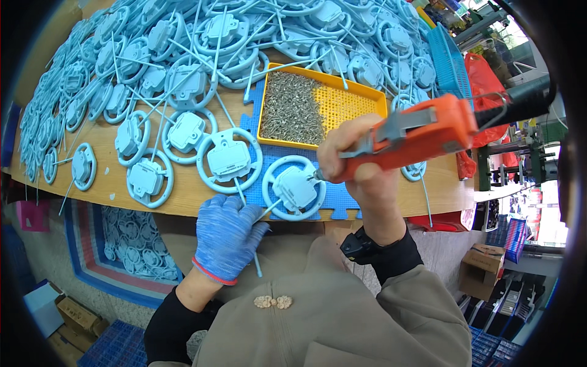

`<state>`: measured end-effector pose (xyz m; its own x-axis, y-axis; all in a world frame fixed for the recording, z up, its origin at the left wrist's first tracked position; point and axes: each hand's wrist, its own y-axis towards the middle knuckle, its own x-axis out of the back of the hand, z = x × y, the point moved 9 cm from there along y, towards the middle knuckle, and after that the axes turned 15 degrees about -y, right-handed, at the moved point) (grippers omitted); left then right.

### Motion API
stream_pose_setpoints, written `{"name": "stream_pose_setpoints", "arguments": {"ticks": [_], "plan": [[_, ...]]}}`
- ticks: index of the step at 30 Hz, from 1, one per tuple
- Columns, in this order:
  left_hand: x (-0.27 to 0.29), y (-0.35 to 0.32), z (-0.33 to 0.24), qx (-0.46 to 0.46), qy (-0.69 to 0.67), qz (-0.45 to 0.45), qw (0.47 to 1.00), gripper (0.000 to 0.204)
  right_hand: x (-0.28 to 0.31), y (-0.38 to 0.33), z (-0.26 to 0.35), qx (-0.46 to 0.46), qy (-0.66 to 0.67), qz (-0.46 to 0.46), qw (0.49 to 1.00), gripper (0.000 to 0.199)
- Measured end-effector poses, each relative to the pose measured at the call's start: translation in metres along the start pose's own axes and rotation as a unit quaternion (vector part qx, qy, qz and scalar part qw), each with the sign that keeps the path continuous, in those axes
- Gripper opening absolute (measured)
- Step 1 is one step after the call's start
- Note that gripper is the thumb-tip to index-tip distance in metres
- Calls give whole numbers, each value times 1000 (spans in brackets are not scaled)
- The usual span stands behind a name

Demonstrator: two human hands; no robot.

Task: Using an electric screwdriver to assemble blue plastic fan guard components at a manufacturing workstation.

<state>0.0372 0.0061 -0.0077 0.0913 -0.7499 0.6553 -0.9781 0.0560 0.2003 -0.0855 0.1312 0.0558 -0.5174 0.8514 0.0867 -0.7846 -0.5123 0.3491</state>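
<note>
Light-blue plastic wheel-shaped part [293, 187], with a flat central housing and a thin rod, lies on a blue interlocking mat [345, 197]. My right hand [361, 160] grips an orange electric screwdriver [416, 134], its tip meeting the housing's right side. In a blue knit glove, my left hand [227, 233] is closed around thin rod at the table's front edge; a rod end [257, 266] sticks out below the fingers. Which wheel that end belongs to is hidden by the glove. Another wheel part [229, 160] lies just left of the first.
A yellow tray [384, 105] of small metal screws [290, 109] stands beyond the mat. Many more wheel parts [186, 85] are heaped across the wooden table [110, 177]. At the right are a blue basket [449, 61] and red bags [486, 79]. A striped bag [92, 257] sits below left.
</note>
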Motion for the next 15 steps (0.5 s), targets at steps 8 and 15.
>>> {"name": "stream_pose_setpoints", "arguments": {"ticks": [8,15], "plan": [[4,-23,-8,-69,-123,70,987,24,86,9,-10,77,49,-165,982,40],[-18,-15,-10,-67,-119,87,987,16,92,10,-27,44,-1,-165,985,43]]}}
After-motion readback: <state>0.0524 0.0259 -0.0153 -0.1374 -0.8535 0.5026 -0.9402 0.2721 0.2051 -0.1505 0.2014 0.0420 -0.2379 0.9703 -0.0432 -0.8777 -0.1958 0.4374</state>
